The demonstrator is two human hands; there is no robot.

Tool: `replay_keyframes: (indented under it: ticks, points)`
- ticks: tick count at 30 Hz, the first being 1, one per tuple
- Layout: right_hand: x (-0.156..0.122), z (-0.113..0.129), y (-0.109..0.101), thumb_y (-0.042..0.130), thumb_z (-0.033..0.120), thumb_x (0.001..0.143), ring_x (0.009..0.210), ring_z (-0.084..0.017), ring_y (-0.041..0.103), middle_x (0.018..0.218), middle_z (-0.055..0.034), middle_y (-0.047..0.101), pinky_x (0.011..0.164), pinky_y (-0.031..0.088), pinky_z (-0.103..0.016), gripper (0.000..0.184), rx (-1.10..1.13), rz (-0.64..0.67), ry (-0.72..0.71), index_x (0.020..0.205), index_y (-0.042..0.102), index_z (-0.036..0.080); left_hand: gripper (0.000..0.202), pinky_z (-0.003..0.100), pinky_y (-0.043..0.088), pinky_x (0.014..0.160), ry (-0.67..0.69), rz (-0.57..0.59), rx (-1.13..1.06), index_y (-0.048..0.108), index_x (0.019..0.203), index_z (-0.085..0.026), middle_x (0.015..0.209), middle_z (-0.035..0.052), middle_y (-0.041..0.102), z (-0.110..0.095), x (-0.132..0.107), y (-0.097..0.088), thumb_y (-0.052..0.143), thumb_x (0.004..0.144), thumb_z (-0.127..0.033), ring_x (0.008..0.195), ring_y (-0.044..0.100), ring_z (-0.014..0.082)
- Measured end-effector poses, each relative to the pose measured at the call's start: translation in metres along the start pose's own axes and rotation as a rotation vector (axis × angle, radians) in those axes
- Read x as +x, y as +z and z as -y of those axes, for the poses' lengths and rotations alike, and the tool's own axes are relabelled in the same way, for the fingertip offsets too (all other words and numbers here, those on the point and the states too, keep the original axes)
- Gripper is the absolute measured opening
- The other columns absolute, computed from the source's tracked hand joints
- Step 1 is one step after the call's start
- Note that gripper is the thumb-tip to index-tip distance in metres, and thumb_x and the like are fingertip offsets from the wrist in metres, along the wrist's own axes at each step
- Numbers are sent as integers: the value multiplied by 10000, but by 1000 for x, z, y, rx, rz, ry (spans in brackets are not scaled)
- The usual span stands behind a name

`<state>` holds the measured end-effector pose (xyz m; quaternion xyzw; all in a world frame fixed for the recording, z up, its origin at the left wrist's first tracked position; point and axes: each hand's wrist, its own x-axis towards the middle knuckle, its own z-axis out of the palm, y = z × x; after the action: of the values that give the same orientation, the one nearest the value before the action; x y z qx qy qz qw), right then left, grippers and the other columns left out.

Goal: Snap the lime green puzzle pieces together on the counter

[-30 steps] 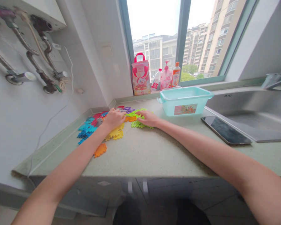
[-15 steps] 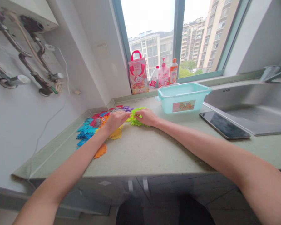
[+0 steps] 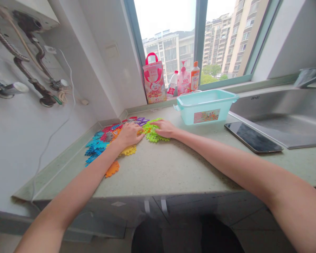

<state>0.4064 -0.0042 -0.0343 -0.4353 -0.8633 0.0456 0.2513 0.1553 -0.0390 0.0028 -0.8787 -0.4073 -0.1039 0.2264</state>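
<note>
Both hands out over the desk [image 3: 173,165], far-left area near the back corner, on a spread of flat jagged-edged plastic pieces.

Left hand [image 3: 129,135]: palm down, fingers loosely curled, resting on the orange and yellow pieces [image 3: 128,151]. Fingertips reach the edge of the green pieces [image 3: 153,133]. Cannot tell if the grip is closed on a piece or just pressing on it.

Right hand [image 3: 165,128]: palm down, fingers together, lying flat on top of the green pieces, fingertips pointing left toward the left hand. Looks like pressing, not pinching; underside hidden.

Piece layout: green cluster between the two hands, near the back edge. Yellow ones just under and in front of the left hand. Blue pieces [image 3: 94,149] further left along the left edge, red and purple pieces [image 3: 133,120] behind them by the back edge. One orange piece [image 3: 112,168] sits alone, closer to the front edge, apart from the pile.

Rest: teal plastic tub [image 3: 205,109] at the back edge right of the hands, sticker facing front. Dark tablet [image 3: 252,137] lies flat toward the right, next to the steel sink [image 3: 284,116]. On the window sill behind: pink gift bag [image 3: 154,80] and three bottles [image 3: 184,81]. Hoses and valves [image 3: 28,70] on the left wall.
</note>
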Motion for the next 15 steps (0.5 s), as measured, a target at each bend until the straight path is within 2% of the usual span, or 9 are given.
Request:
replay_keyframes:
  ticks: [3, 6, 9, 12, 15]
  points:
    - [2, -1, 0, 504, 264, 964, 1380, -278, 582, 1460, -89, 686, 1187, 428, -443, 548, 4, 17, 8, 1492, 644, 219, 219, 485, 498, 945, 7, -16, -55, 805, 1025, -220, 1037, 105, 788, 4, 1, 3, 628, 974, -339, 1030, 697, 305]
    - [2, -2, 1, 457, 286, 1005, 1357, -287, 591, 1437, -118, 676, 1172, 435, -459, 529, 7, -23, 22, 1499, 633, 217, 238, 440, 553, 928, -8, -125, -195, 780, 1052, -200, 1069, 105, 770, 5, 2, 6, 559, 1025, -286, 996, 724, 268]
    - [0, -2, 1, 456, 330, 1029, 1360, -281, 584, 1480, -111, 630, 1165, 441, -465, 539, 39, -94, 0, 1548, 577, 254, 249, 408, 579, 981, 29, -215, -367, 750, 1123, -222, 1163, 90, 752, 2, 4, 8, 519, 1068, -297, 1066, 732, 237]
    - [-2, -1, -1, 487, 350, 1032, 1386, -277, 569, 1505, -92, 623, 1182, 423, -470, 486, 39, -87, -29, 1486, 645, 285, 268, 423, 581, 1042, 70, -192, -465, 678, 1270, -228, 1299, 98, 719, -2, 5, 9, 593, 1032, -316, 1134, 730, 234]
    - [-2, 2, -2, 522, 336, 1019, 1350, -271, 608, 1439, -68, 692, 1170, 434, -441, 398, 1, 7, -26, 1334, 764, 300, 375, 411, 598, 1017, 46, -108, -486, 615, 1321, -204, 1283, 107, 730, -3, 4, 9, 661, 962, -302, 1126, 739, 241]
